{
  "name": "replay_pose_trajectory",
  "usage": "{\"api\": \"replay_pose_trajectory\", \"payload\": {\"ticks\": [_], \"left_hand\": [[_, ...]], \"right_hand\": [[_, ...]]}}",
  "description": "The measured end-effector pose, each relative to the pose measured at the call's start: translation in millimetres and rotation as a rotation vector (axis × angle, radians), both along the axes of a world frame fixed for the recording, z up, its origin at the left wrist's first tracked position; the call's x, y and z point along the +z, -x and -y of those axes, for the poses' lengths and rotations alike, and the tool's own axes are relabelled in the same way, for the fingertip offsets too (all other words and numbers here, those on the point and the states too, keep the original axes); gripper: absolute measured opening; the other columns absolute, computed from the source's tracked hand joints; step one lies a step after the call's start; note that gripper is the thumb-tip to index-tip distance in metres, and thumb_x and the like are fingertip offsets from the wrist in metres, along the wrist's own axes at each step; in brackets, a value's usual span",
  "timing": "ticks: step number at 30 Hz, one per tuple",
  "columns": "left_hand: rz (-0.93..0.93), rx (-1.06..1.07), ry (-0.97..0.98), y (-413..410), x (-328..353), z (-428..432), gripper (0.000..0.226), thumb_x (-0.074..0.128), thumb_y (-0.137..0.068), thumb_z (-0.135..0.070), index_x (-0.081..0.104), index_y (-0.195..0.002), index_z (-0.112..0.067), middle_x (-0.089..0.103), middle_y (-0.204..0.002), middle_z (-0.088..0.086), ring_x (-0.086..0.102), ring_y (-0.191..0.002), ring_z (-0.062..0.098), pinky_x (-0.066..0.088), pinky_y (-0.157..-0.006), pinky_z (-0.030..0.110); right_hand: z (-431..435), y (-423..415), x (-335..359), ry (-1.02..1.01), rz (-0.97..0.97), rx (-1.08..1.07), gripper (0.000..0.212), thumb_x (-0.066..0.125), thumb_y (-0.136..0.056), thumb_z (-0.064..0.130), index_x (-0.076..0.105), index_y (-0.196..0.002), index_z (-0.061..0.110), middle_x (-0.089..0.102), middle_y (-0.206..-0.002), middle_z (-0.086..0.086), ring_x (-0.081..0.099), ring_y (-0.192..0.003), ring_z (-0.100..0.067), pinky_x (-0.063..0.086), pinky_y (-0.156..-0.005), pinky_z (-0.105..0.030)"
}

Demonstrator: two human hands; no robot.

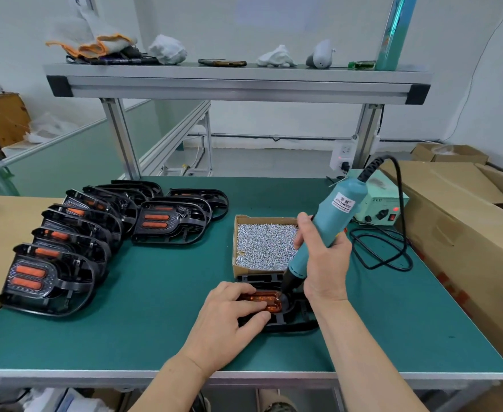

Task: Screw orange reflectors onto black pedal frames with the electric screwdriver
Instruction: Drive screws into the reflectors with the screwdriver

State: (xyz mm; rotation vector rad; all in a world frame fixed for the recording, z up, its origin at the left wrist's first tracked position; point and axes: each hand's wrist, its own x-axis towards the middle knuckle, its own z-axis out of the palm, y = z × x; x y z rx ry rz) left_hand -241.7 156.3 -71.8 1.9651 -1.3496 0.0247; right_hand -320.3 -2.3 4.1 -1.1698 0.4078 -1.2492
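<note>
A black pedal frame (293,318) lies on the green mat near the front edge, with an orange reflector (269,301) seated in it. My left hand (229,316) presses down on the reflector and frame, its fingers spread over them. My right hand (326,263) grips the teal electric screwdriver (330,224), which tilts down to the left. Its black tip touches the reflector's right end. The frame's left part is hidden under my left hand.
A cardboard box of small silver screws (263,242) stands just behind the pedal. Several finished pedals (74,245) are lined up at the left. The screwdriver's power supply (381,206) and coiled cable (384,248) sit at right, beside large cartons (464,221).
</note>
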Motion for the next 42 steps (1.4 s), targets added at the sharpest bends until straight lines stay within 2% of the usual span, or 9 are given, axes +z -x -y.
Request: {"api": "replay_pose_trajectory", "payload": {"ticks": [7, 11, 13, 16, 19, 28, 31, 35, 42], "left_hand": [[-0.012, -0.008, -0.005, -1, 0, -1, 0.041, 0.049, -0.087, -0.06, 0.075, -0.108, -0.036, 0.054, -0.116, -0.026, 0.044, -0.114, -0.001, 0.042, -0.1, 0.026], [0.012, -0.022, -0.003, 0, -2, -2, 0.041, 0.051, -0.089, -0.059, 0.075, -0.11, -0.033, 0.058, -0.12, -0.021, 0.045, -0.116, 0.001, 0.042, -0.101, 0.024], [0.038, -0.04, -0.01, 0, -3, -3, 0.043, 0.049, -0.091, -0.06, 0.074, -0.113, -0.032, 0.058, -0.123, -0.018, 0.045, -0.118, 0.001, 0.041, -0.102, 0.024], [0.076, -0.075, -0.034, 1, -2, -3, 0.048, 0.047, -0.092, -0.063, 0.072, -0.117, -0.031, 0.058, -0.127, -0.016, 0.044, -0.122, 0.002, 0.039, -0.105, 0.024], [0.109, -0.096, -0.07, 2, -1, -2, 0.051, 0.045, -0.092, -0.065, 0.068, -0.123, -0.031, 0.055, -0.134, -0.016, 0.041, -0.127, 0.002, 0.036, -0.108, 0.023], [0.159, -0.116, -0.077, 4, 7, -4, 0.051, 0.044, -0.095, -0.058, 0.051, -0.141, -0.035, 0.05, -0.138, -0.023, 0.035, -0.133, -0.001, 0.023, -0.114, 0.021], [0.186, -0.092, 0.0, 1, 11, 0, 0.043, 0.048, -0.097, -0.049, 0.061, -0.132, -0.027, 0.058, -0.128, -0.02, 0.046, -0.124, 0.004, 0.033, -0.109, 0.028], [0.184, 0.064, 0.069, -18, 35, 30, 0.024, 0.055, -0.094, -0.032, 0.075, -0.103, -0.022, 0.069, -0.105, -0.012, 0.056, -0.104, 0.014, 0.043, -0.095, 0.037], [0.248, 0.12, -0.595, -57, 71, 101, 0.036, 0.057, -0.094, -0.03, 0.061, -0.13, -0.028, 0.062, -0.129, 0.0, 0.054, -0.118, 0.023, 0.043, -0.1, 0.036]], "right_hand": [[-3, 8, 6, 0.033, 0.065, 0.051, 0.019, 0.077, -0.08, 0.033, 0.066, -0.069, 0.023, 0.056, -0.059, 0.002, 0.052, -0.058, -0.013, 0.048, -0.062, -0.024], [17, 11, 22, -0.125, 0.161, 0.038, 0.014, 0.077, -0.084, 0.027, 0.072, -0.071, 0.027, 0.063, -0.066, 0.005, 0.054, -0.055, -0.01, 0.048, -0.056, -0.023], [31, 11, 19, -0.289, 0.207, -0.006, 0.008, 0.076, -0.088, 0.023, 0.07, -0.084, 0.021, 0.065, -0.072, 0.004, 0.054, -0.054, -0.008, 0.049, -0.053, -0.021], [50, 13, 1, -0.515, 0.218, -0.069, 0.022, 0.075, -0.09, 0.028, 0.061, -0.1, 0.015, 0.064, -0.081, 0.004, 0.056, -0.056, -0.005, 0.05, -0.055, -0.019], [61, 16, -17, -0.647, 0.242, -0.053, 0.022, 0.072, -0.093, 0.033, 0.059, -0.101, 0.016, 0.064, -0.072, 0.007, 0.058, -0.055, -0.004, 0.052, -0.056, -0.018], [83, 17, -44, -0.687, 0.18, 0.14, 0.026, 0.066, -0.096, 0.038, 0.062, -0.1, 0.013, 0.067, -0.075, 0.001, 0.066, -0.066, -0.01, 0.059, -0.067, -0.024], [91, 20, -54, -0.704, 0.109, 0.217, 0.032, 0.064, -0.094, 0.046, 0.063, -0.096, 0.014, 0.066, -0.072, 0.002, 0.065, -0.063, -0.009, 0.057, -0.063, -0.022], [92, 16, -59, -0.762, 0.135, 0.233, 0.036, 0.062, -0.095, 0.049, 0.061, -0.097, 0.013, 0.065, -0.071, 0.001, 0.063, -0.06, -0.008, 0.057, -0.061, -0.021], [94, 16, -66, -0.747, 0.116, 0.227, 0.041, 0.054, -0.096, 0.057, 0.061, -0.098, 0.017, 0.072, -0.076, 0.001, 0.066, -0.062, -0.008, 0.056, -0.057, -0.022]]}}
